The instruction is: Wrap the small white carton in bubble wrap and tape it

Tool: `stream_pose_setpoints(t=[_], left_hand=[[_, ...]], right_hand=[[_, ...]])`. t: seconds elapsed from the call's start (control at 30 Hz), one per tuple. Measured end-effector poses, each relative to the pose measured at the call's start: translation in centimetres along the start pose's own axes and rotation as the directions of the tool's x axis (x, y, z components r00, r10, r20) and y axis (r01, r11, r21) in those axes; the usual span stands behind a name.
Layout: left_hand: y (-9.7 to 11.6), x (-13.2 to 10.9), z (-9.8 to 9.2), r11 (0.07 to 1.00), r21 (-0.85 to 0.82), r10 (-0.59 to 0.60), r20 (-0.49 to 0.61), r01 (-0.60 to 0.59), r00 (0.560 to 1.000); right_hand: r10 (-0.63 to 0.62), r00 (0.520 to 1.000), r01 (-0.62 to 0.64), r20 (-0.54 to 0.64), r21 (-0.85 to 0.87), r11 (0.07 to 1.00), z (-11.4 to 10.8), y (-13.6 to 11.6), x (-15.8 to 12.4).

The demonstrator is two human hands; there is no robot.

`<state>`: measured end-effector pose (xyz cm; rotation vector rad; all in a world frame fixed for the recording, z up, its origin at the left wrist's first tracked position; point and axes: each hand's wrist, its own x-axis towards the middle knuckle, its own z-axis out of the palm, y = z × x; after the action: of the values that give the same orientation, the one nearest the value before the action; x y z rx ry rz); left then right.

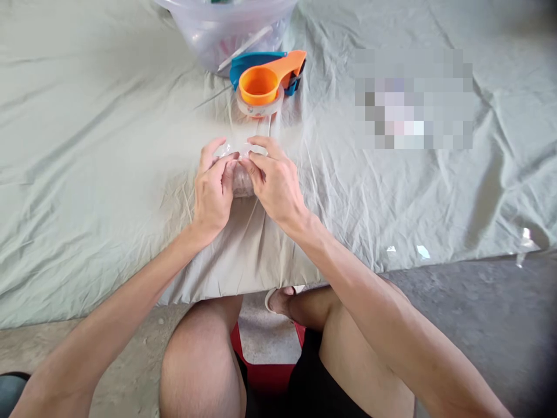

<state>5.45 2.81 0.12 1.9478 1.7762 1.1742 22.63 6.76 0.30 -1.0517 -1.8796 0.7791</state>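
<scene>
Head view, looking down: nearest the camera are the person's bare knees, a red seat (265, 371) between them, and a foot on the concrete floor (456, 302). Both forearms reach forward over the edge of a wrinkled pale green sheet (108, 174) spread on the floor.

The two hands meet over the sheet. The left hand (213, 194) and the right hand (275, 180) are both closed, fingertips pinching, on a small clear plastic piece (241, 183) held between them, just above the cloth. It is transparent and mostly covered by the fingers, so its exact shape cannot be told.

Just beyond the hands stands a roll of clear tape (260, 107) with an orange measuring cup (265, 81) resting on top of it. A blue measuring cup (250, 61) lies behind, touching the orange one. Farthest off, at the top edge, sits a clear plastic tub (226, 29) with things inside that are too blurred to make out.
</scene>
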Motion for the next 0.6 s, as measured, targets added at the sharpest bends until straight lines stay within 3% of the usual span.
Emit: stream_pose_setpoints(t=[0.17, 0.27, 0.37, 0.43, 0.53, 0.6], left_hand=[[-0.5, -0.5, 0.2, 0.997, -0.069, 0.033, 0.054, -0.029, 0.998], [-0.8, -0.7, 0.2, 0.996, -0.081, 0.036, 0.068, -0.03, 0.997], [-1.3, -0.8, 0.3, 0.999, -0.045, 0.033, 0.078, -0.029, 0.996], [-1.5, -0.9, 0.3, 0.998, -0.01, 0.06, 0.093, -0.059, 0.994], [-1.8, -1.3, 0.2, 0.987, 0.069, 0.136, 0.134, -0.146, 0.982], [-1.9, -1.5, -0.1, 0.971, 0.126, 0.177, 0.181, -0.202, 0.967]], right_hand=[[-0.023, 0.998, 0.022, 0.055, 0.007, 1.0, -0.3, 0.5, 0.6], [0.103, 0.993, -0.109, 0.064, 0.091, 0.99, -0.1, 0.4, 1.4], [0.283, 0.958, -0.288, 0.053, 0.137, 0.948, 0.2, 0.3, 2.0], [0.318, 0.948, -0.314, -0.003, 0.147, 0.938, 0.4, 0.2, 1.9], [0.131, 0.987, -0.123, -0.091, 0.084, 0.989, 0.4, -0.1, 1.5], [-0.006, 0.998, 0.007, -0.067, 0.012, 1.0, 0.4, -0.3, 1.1]])
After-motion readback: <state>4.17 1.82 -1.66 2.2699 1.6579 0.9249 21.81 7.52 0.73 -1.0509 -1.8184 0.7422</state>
